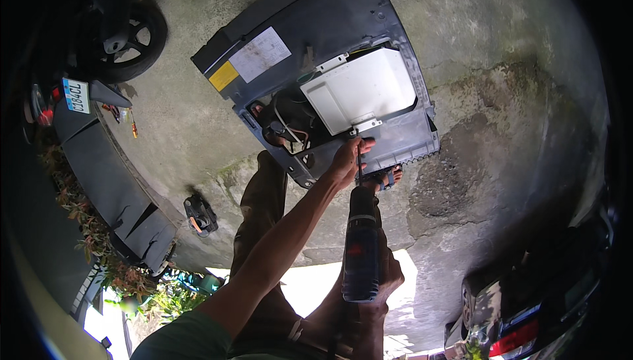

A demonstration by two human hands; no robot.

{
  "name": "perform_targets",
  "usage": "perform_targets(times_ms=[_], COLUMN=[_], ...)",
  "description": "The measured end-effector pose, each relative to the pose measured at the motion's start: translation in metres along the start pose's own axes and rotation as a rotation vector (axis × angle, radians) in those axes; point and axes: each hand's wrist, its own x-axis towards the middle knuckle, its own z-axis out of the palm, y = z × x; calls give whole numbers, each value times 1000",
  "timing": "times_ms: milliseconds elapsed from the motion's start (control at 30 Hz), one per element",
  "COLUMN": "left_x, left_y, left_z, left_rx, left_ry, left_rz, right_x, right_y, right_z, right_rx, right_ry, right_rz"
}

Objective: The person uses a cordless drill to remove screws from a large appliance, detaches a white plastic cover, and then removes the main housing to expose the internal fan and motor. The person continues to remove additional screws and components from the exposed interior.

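My right hand (390, 279) grips a dark cordless drill (361, 248), whose long thin bit (359, 165) points away from me. With bent fingers, my left hand (349, 159) closes around the front of that bit, beside a bracket (366, 124) on the white metal cover (359, 90). The cover sits over an opening in a dark grey appliance housing (316, 24). Left of the cover, a rounded dark part and wires (287, 122) show inside the opening. The bit's tip is hidden by my fingers.
My sandalled foot (389, 179) stands against the housing's near edge. A small black-and-orange object (200, 215) lies on the concrete at left. A motorcycle wheel (125, 40) is at far left, with a long dark panel (112, 169) nearer. A dark vehicle (527, 307) stands at lower right.
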Motion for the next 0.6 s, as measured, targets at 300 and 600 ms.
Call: perform_targets(times_ms=[300, 600], left_x=[5, 14], left_y=[11, 10], left_z=[-4, -2], left_rx=[-111, -274], left_ry=[32, 59], left_rz=[-72, -94], right_x=[21, 13], right_y=[-26, -18], right_z=[-15, -12], right_rx=[46, 59], right_ry=[-92, -55], right_rz=[-53, -68])
